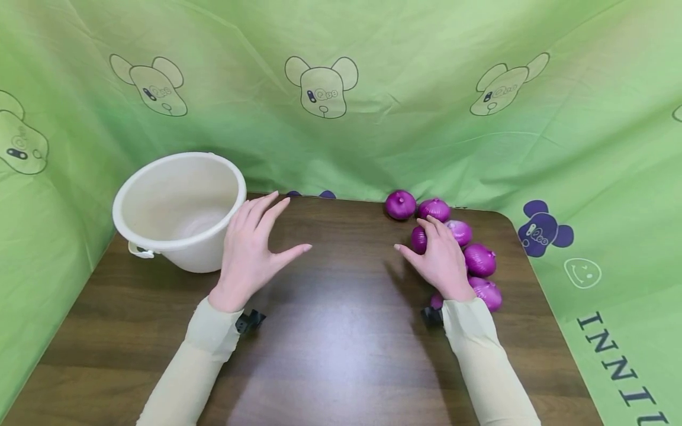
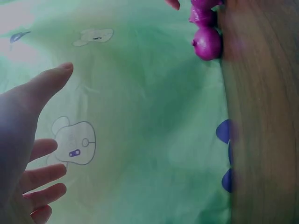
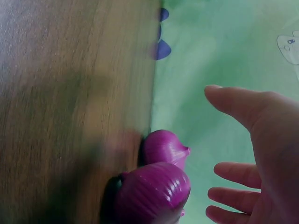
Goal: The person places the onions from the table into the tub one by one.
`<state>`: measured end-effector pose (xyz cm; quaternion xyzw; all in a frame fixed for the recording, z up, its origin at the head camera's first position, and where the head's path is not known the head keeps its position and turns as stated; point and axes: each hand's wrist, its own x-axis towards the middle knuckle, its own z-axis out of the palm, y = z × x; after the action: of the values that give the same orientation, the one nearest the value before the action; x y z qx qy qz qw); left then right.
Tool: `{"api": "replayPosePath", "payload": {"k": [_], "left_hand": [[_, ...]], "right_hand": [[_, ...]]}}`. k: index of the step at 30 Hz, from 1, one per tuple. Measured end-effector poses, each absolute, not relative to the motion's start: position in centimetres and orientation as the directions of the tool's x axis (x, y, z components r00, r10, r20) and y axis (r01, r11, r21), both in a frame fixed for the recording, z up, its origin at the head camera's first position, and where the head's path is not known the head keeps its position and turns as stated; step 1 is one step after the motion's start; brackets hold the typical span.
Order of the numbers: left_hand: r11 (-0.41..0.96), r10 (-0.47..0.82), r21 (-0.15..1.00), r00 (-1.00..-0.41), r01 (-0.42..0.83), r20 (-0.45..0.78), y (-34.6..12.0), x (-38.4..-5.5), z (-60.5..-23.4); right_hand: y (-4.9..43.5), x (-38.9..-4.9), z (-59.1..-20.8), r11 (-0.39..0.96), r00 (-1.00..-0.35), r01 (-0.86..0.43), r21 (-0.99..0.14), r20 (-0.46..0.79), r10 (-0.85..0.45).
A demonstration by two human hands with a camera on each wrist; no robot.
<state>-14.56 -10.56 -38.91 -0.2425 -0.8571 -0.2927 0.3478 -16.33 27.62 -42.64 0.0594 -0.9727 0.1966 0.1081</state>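
My left hand [image 1: 248,248] is raised beside the right side of a white bucket [image 1: 178,244], thumb spread from the fingers, holding nothing. In the left wrist view the same hand [image 2: 32,140] has its fingers apart. My right hand [image 1: 441,255] hovers over a group of purple onions, thumb stretched out to the left and nothing in its grasp. One onion [image 1: 401,205] lies at the table's back edge, with another onion [image 1: 434,209] next to it. More onions, such as this one [image 1: 480,260], run down the right side; the hand and forearm partly hide some. The right wrist view shows a large onion [image 3: 154,193] below the thumb.
The brown wooden table [image 1: 330,331] has its back edge against a green cloth [image 1: 383,142] printed with cartoon heads. The bucket stands at the back left, its handle joint [image 1: 141,251] facing the front. Small black cameras [image 1: 249,322] sit at both wrists.
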Motion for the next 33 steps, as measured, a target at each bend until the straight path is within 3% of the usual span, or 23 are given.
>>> {"api": "replayPosePath", "payload": {"k": [18, 28, 33], "left_hand": [[0.730, 0.088, 0.334, -0.565, 0.597, 0.820, -14.2, -13.0, -36.6], [0.779, -0.073, 0.430, -0.615, 0.457, 0.785, -17.9, -11.9, -36.6], [0.792, -0.171, 0.475, -0.607, 0.384, 0.776, -20.6, -11.7, -37.5]], "right_hand": [[28.7, -16.5, -42.3, 0.917, -0.988, -0.098, -0.387, 0.147, -0.044], [29.0, -16.8, -42.4, 0.916, -0.987, -0.105, -0.388, 0.150, -0.049], [29.1, -16.9, -42.4, 0.916, -0.988, -0.103, -0.389, 0.144, -0.050]]}}
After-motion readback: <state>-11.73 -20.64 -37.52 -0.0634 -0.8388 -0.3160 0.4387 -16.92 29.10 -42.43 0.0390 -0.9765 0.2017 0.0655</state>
